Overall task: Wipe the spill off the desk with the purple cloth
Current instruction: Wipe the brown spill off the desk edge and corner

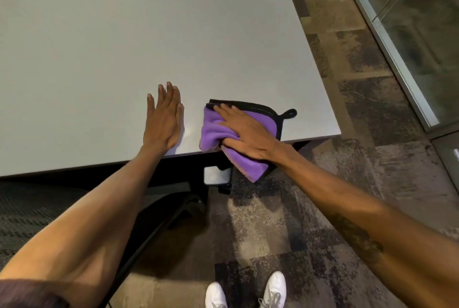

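Both hands sit near the worktop (124,34) edge: our left hand (162,121) braces flat with fingers spread open, our right hand (244,133) presses the purple cloth (213,131), fingers bunching it, so we should keep pressure even across the faint wet sheen (190,131) between them.

Even, soft light from overhead; the desk (124,34) reads bright, the floor (323,183) dimmer. Wide-angle bending at edges. Slight softness throughout, perhaps compression.
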`<state>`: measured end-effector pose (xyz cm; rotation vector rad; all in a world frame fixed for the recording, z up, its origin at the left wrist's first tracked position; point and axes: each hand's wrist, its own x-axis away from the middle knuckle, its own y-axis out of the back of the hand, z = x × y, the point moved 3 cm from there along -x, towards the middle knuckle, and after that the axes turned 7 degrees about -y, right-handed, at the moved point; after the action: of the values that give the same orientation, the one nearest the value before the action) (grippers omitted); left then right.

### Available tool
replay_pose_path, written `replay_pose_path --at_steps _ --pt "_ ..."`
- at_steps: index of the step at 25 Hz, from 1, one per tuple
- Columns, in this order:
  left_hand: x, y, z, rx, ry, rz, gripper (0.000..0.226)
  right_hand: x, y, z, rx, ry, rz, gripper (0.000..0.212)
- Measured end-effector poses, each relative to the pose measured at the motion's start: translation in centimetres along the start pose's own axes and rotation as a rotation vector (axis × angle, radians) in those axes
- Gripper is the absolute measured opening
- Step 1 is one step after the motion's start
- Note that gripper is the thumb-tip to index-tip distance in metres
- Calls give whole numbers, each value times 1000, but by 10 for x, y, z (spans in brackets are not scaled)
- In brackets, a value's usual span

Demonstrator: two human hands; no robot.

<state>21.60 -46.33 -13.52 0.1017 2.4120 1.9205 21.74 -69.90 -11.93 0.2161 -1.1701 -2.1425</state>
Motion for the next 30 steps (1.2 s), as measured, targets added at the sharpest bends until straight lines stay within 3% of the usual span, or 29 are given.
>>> replay_pose_path --at_steps 4,8,11,17,30 --pt "1 -1 1 -35 -8 4 54 50 17 -40 24 64 49 65" --pt "1 0 -2 -16 1 1 54 44 54 -95 -58 -259 -90 66" --pt "1 -1 -2 -20 12 -6 54 -2 68 -91 -89 -338 -177 70" --pt "-1 -4 1 11 15 -18 54 -50 38 -41 -89 -250 -49 69" --pt "-1 -6 7 98 -12 -29 55 -24 1 20 -65 221 150 59"
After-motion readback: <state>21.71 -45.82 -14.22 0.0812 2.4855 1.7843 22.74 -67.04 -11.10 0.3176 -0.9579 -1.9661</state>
